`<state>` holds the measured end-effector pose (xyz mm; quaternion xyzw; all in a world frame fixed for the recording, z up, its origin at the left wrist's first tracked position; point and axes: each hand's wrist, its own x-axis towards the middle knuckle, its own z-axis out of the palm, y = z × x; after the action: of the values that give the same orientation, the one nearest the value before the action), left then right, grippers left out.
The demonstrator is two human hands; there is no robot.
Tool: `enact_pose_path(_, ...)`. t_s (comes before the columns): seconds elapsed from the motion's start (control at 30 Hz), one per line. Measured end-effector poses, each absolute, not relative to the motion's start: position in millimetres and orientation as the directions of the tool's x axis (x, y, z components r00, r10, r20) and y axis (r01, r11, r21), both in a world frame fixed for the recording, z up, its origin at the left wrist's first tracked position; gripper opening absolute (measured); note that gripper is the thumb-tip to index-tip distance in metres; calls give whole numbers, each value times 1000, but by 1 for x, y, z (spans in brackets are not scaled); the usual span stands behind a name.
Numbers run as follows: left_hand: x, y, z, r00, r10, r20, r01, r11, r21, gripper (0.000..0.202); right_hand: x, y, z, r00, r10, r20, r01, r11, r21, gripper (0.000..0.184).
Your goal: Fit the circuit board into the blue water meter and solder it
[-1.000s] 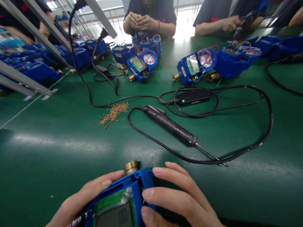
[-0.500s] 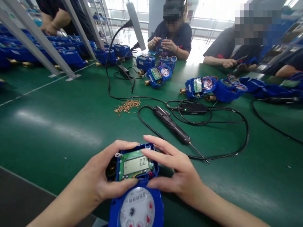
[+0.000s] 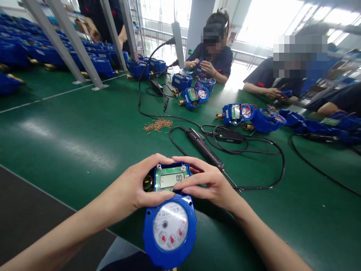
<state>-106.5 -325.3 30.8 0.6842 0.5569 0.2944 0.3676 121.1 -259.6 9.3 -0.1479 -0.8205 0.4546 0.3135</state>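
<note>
1. Since half a second ago, one finger of my bare right hand (image 3: 214,182) has slid down to the lower right corner of the open box on the blue plastic meter (image 3: 170,218).
2. Broad, smooth and green, the desk (image 3: 56,124) spreads in front; the meter is between my hands at its near edge, and whether it rests on anything I cannot tell.
3. I expect the meter to be stiff and fairly heavy, its plastic a little slick.
4. My bare left hand (image 3: 134,184) grips the box's left side, fingers over the far edge, thumb along the near one; the right curls around the opposite side. That rigid rim seems the best hold.
5. Its round white dial (image 3: 175,222) could scratch, so I'd keep off it.
6. The green circuit board with a grey display (image 3: 169,180) looks fragile; light fingertips only.
7. Tiny brass-coloured screws (image 3: 159,125) lie heaped well apart from the meter.
</note>
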Motion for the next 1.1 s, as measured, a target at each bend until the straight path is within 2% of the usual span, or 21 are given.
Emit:
enact_pose_path(0.17,-109,-325,30,210,978,-6,514,-105,851,46,122,-260,10,-774,502,385,-23,585,-811,19)
enact_pose_path(0.3,-119,-328,23,266,964,-21,469,-111,876,55,121,-261,10,-781,498,378,-18,586,-810,18)
enact_pose_path(0.43,-128,-346,11,156,985,-66,401,-2,916,64,121,-263,10,-781,504,369,-27,564,-826,19)
enact_pose_path(0.6,-122,-370,0,-5,996,-94,299,91,950,56,121,-264,9,-794,496,352,-6,573,-820,23)
enact_pose_path(0.7,-109,-371,2,-12,998,-63,353,64,934,56,120,-265,8,-790,508,343,11,571,-821,23)
enact_pose_path(0.87,-89,-363,14,-70,998,-9,380,35,924,41,118,-266,4,-778,512,365,0,581,-814,28)
enact_pose_path(1.1,-91,-362,15,-55,996,-68,314,82,946,40,115,-267,2,-753,510,416,-32,603,-797,23)
